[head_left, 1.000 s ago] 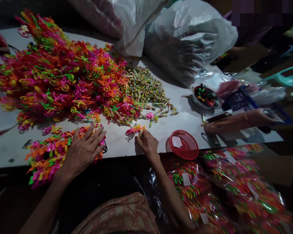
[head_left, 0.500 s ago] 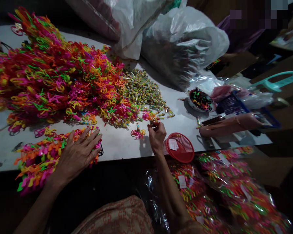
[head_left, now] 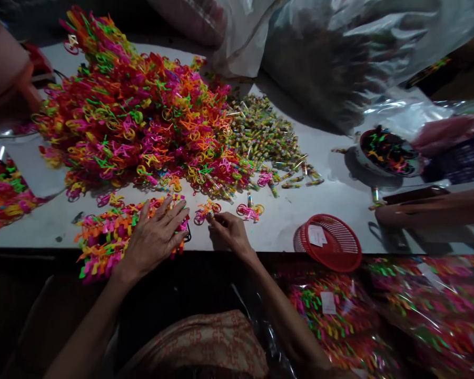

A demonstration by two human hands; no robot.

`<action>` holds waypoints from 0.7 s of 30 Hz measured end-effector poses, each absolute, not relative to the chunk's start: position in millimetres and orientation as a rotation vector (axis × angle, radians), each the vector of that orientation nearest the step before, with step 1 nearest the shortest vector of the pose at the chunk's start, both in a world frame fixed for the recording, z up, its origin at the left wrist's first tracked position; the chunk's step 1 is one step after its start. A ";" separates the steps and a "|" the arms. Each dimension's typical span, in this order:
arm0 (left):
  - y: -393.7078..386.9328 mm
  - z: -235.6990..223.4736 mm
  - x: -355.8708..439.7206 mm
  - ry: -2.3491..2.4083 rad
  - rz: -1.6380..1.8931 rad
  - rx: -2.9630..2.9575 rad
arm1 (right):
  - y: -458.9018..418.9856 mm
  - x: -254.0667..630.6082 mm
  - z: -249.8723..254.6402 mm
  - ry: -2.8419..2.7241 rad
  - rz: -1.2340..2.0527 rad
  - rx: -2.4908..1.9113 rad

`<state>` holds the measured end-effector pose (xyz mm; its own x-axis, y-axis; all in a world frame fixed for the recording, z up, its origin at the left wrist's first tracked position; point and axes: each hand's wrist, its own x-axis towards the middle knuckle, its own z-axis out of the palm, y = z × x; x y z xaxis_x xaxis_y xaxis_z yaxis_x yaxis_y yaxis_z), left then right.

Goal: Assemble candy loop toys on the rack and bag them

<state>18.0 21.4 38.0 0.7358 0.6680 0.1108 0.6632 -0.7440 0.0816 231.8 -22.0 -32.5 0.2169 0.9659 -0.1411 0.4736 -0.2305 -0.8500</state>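
My left hand (head_left: 156,234) lies flat, fingers spread, on a row of bright plastic toys (head_left: 102,239) at the near edge of the white table (head_left: 284,221). My right hand (head_left: 228,230) rests on the table beside it, fingertips pinched on a small orange and pink toy (head_left: 205,209). Another pink and yellow toy (head_left: 249,210) lies just to the right. Behind them rises a big heap of neon plastic toys (head_left: 134,116), with a spread of small wrapped candies (head_left: 266,139) at its right side.
A red plastic basket (head_left: 332,242) lies tipped at the table's near edge. A bowl of coloured pieces (head_left: 387,152) and another person's forearm (head_left: 438,208) are at right. Large plastic bags (head_left: 339,52) fill the back. Packed clear bags of toys (head_left: 379,316) sit below right.
My right hand came back down from the heap's edge to the table beside my left hand, carrying a small toy. The left hand stayed on the row. The view shifted left.
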 end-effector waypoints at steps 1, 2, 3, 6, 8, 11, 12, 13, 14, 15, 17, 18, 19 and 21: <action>21.5 38.3 17.8 1.106 0.208 2.890 | -21.6 231.2 -28.6 -1.431 0.856 -1.904; 21.6 38.7 17.7 1.102 0.210 2.888 | -20.8 230.8 -24.6 -1.517 0.800 -1.993; 21.6 39.0 17.7 1.103 0.214 2.886 | -19.6 230.6 -21.1 -1.575 0.760 -2.075; 21.7 40.3 17.6 1.110 0.193 2.896 | -15.0 227.8 -17.3 -1.556 0.769 -2.153; 21.9 40.6 17.6 1.116 0.181 2.897 | -12.9 222.0 -21.0 -1.442 0.900 -2.005; 22.5 40.5 17.7 1.116 0.183 2.884 | -13.6 206.9 -30.5 -1.229 1.153 -1.639; 22.7 40.5 17.7 1.113 0.179 2.881 | -14.5 201.1 -33.2 -1.175 1.222 -1.528; 22.8 40.6 17.8 1.112 0.177 2.880 | -15.5 195.8 -35.3 -1.143 1.275 -1.436; 22.8 40.8 18.0 1.111 0.173 2.879 | -16.2 191.1 -36.7 -1.133 1.300 -1.370; 22.7 41.3 18.2 1.111 0.168 2.878 | -16.6 187.5 -37.6 -1.145 1.293 -1.337; 22.1 42.4 18.8 1.113 0.160 2.878 | -16.4 183.6 -38.1 -1.221 1.221 -1.347; 21.7 42.9 19.1 1.113 0.154 2.879 | -16.0 183.2 -38.0 -1.271 1.169 -1.367; 21.3 43.3 19.4 1.113 0.147 2.880 | -15.6 183.5 -37.7 -1.328 1.124 -1.386; 20.6 43.6 19.9 1.118 0.133 2.876 | -15.8 185.2 -36.9 -1.449 1.054 -1.422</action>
